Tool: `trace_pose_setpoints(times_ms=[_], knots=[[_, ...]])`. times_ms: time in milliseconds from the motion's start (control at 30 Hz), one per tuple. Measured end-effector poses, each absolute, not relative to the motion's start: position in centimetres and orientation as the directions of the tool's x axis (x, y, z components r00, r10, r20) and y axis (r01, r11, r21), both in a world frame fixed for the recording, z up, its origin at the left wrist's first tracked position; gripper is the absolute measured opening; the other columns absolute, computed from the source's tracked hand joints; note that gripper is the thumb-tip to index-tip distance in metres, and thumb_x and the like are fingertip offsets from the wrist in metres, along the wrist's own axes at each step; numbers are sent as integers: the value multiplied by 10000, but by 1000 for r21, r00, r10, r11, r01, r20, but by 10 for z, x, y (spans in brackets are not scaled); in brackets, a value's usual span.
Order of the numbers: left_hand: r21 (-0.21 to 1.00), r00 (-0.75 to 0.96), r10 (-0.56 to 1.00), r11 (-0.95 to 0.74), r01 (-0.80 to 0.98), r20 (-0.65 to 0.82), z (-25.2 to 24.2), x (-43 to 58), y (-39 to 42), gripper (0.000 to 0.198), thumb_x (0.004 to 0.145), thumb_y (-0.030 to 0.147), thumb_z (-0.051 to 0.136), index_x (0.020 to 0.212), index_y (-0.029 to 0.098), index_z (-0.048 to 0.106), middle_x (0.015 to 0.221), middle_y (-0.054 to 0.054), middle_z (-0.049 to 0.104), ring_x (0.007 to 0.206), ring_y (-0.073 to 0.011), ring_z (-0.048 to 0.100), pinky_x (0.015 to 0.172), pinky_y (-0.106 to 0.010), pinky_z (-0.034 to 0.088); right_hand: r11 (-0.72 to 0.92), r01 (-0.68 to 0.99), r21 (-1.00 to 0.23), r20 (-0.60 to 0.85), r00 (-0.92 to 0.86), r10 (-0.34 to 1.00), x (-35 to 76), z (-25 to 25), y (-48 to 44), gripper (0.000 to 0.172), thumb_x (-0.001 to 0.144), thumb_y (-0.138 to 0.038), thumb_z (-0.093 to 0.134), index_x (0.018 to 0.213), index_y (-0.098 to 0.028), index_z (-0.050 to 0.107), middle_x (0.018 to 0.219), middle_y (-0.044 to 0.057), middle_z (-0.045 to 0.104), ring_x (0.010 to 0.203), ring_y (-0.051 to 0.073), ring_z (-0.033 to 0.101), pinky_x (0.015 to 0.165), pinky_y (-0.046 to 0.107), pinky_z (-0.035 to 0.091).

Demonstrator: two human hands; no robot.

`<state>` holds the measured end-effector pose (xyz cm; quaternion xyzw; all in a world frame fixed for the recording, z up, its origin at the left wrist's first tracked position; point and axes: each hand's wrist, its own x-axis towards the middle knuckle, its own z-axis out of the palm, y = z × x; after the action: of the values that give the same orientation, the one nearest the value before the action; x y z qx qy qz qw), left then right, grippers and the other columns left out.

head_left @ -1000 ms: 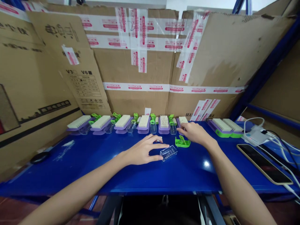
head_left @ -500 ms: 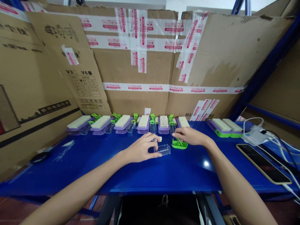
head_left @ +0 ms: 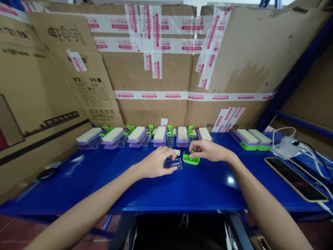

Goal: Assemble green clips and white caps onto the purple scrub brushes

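Observation:
My left hand (head_left: 157, 162) grips a small clear plastic box (head_left: 177, 164) by its left end, thumb at the near side and fingers at the far side. My right hand (head_left: 209, 150) has its fingertips pinched at the upper edge of a bright green plastic tray-like part (head_left: 194, 161). A small green piece shows by those fingertips; its shape is mostly hidden. Just behind the clear box lies a small off-white block (head_left: 178, 152), partly covered by my left fingers.
Along the back stand several purple brushes with cream bristles (head_left: 160, 133), with clear boxes and green parts (head_left: 170, 128) between them. On the right are two green-based brushes (head_left: 248, 136), a white charger with cables (head_left: 284, 149) and a phone (head_left: 293, 177). Cardboard (head_left: 153, 80) walls the back.
The green tray-like part and my right hand have moved left, closer to the clear box. My left hand has shifted slightly left with the box.

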<state>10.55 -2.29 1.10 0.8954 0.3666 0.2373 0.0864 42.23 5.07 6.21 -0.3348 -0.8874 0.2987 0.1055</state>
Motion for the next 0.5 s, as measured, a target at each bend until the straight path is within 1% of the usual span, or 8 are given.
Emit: trace_pose_setpoints(times_ms=[67, 167, 233, 300, 400, 467, 500], knots=[[320, 613, 702, -712, 626, 363, 10, 106, -24, 244, 1033, 390, 743, 1206, 264, 626, 1152, -65, 757, 1064, -289, 713, 1017, -482, 569, 617, 514, -597, 2, -768, 641, 419, 59, 50, 204, 1059, -400, 762, 1108, -206, 721, 839, -16, 716, 760, 180, 613, 737, 295, 449], [309, 613, 696, -717, 625, 374, 10, 106, -24, 272, 1019, 302, 694, 1280, 263, 628, 1169, -75, 763, 1068, -291, 724, 1002, -474, 580, 655, 489, -576, 22, -792, 610, 415, 57, 49, 179, 1088, -376, 724, 1139, -205, 736, 824, -23, 699, 744, 175, 595, 732, 297, 434], [309, 619, 688, -724, 616, 379, 9, 106, -24, 325, 1014, 284, 687, 1332, 268, 621, 1209, -78, 776, 1076, -291, 738, 1020, -481, 583, 678, 486, -551, 34, -799, 600, 413, 57, 48, 171, 1110, -363, 696, 1152, -205, 748, 836, -17, 701, 747, 175, 587, 741, 305, 434], [310, 624, 685, -728, 612, 376, 9, 106, -23, 402, 1021, 311, 710, 1409, 276, 610, 1230, -77, 787, 1081, -293, 753, 1052, -498, 582, 706, 490, -512, 56, -800, 597, 412, 57, 47, 182, 1120, -375, 692, 1139, -204, 753, 918, 14, 733, 801, 186, 606, 781, 319, 451], [305, 625, 691, -722, 621, 363, 7, 105, -20, 483, 1044, 375, 737, 1498, 276, 603, 1193, -74, 793, 1084, -301, 770, 1075, -512, 583, 736, 516, -438, 103, -784, 612, 409, 54, 47, 288, 1056, -463, 808, 1130, -193, 739, 1103, 79, 745, 955, 229, 639, 872, 351, 482], [300, 622, 695, -718, 628, 361, 6, 104, -19, 477, 1056, 374, 722, 1509, 272, 618, 1162, -71, 791, 1087, -303, 773, 1069, -507, 588, 736, 543, -403, 113, -769, 629, 406, 51, 46, 412, 967, -496, 910, 1164, -190, 719, 1156, 96, 729, 1020, 255, 636, 909, 365, 489], [297, 621, 694, -719, 629, 364, 5, 104, -19, 470, 1059, 364, 710, 1512, 272, 626, 1155, -70, 791, 1087, -302, 772, 1068, -504, 590, 733, 554, -395, 104, -766, 635, 405, 49, 46, 454, 934, -486, 943, 1187, -190, 709, 1163, 97, 727, 1033, 262, 635, 915, 367, 489]])
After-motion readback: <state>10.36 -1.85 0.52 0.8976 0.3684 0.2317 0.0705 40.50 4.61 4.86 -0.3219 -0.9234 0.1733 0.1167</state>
